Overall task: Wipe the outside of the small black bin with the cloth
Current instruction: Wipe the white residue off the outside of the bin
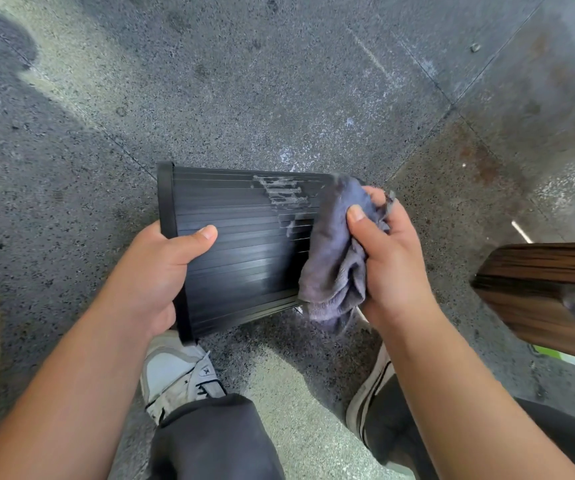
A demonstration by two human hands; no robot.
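Grey cloth [334, 258] is bunched in the right hand [393, 268], thumb and fingers clamped on its folds and pressing it against the base end of the small black bin [241, 251]. The left hand [154, 275] grips the bin at its rim, thumb across the ribbed side, fingers hidden underneath. The bin is held in the air above the speckled floor [279, 81], over the person's shoes. It lies on its side, long axis running left to right, its mouth pointing left. A pale smear [282, 195] sits on the upper ribs beside the cloth. I'd worry that dirt stays lodged in the grooves, or that hard rubbing twists the bin out of the one-handed grip.
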